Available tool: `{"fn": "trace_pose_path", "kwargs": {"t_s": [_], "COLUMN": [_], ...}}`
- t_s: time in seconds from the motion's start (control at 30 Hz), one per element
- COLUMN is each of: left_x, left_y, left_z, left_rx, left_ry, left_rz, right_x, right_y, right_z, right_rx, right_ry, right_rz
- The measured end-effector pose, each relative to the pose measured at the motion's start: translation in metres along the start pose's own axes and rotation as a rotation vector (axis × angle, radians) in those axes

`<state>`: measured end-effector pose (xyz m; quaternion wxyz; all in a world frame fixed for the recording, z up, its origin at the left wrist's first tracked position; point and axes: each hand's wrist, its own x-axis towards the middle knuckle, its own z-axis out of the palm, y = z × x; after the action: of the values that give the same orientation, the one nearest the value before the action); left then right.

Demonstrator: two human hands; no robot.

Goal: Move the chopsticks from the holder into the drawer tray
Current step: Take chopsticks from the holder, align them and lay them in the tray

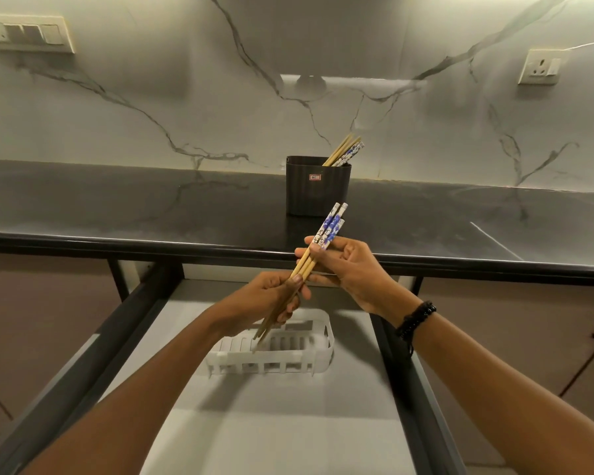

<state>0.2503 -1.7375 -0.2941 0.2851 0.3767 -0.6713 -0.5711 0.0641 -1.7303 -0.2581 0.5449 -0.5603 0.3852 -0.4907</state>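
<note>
Above the white tray (318,341), both hands, left (271,296) and right (352,269), grip a chopstick bundle (311,262).

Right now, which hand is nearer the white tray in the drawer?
Left. The left hand hangs just above the white tray, gripping the chopsticks low; the right hand holds them higher, by the countertop edge.

left hand (271,296): bare, no ring or glove, on the drawer tray's (318,337) side of the countertop edge | left forearm: bare, no sleeve, no band | right hand (352,272): bare, no ring or glove | right wrist: black beaded bracelet (415,319), several strands, loose cord end hanging | right forearm: bare, no sleeve
</note>
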Motion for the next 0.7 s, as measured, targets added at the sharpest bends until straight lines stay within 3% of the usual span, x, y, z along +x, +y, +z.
{"fn": "trace_pose_path", "kwargs": {"t_s": [0.13, 0.17, 0.23, 0.3, 0.33, 0.43, 0.5, 0.63, 0.7], "left_x": [0.0, 0.002, 0.011, 0.009, 0.009, 0.01, 0.01, 0.01, 0.005], "left_y": [0.0, -0.002, -0.008, -0.005, -0.003, -0.002, 0.005, 0.015, 0.018], "left_z": [0.0, 0.001, 0.003, 0.009, 0.012, 0.028, 0.033, 0.024, 0.019], "left_rx": [0.117, 0.24, 0.564, 0.66, 0.631, 0.343, -0.095, -0.75, -0.902], "left_ry": [0.042, 0.138, 0.509, 0.848, 0.872, 0.615, 0.473, 0.504, 0.512], "left_rz": [-0.013, 0.054, 0.265, 0.465, 0.511, 0.3, 0.125, 0.243, 0.288], "right_x": [-0.001, -0.001, -0.001, 0.0, 0.001, 0.003, 0.002, 0.0, 0.0], "right_y": [0.0, 0.0, -0.001, -0.002, -0.002, 0.001, 0.003, 0.008, 0.009], "right_z": [-0.003, -0.004, -0.005, -0.009, -0.011, -0.013, -0.01, 0.005, 0.011], "right_rx": [0.012, 0.022, 0.066, 0.151, 0.209, 0.432, 0.566, 0.643, 0.632], "right_ry": [0.053, 0.076, 0.146, 0.224, 0.256, 0.279, 0.234, 0.157, 0.141], "right_rz": [-0.007, -0.026, -0.072, -0.104, -0.112, -0.104, -0.057, 0.038, 0.052]}}
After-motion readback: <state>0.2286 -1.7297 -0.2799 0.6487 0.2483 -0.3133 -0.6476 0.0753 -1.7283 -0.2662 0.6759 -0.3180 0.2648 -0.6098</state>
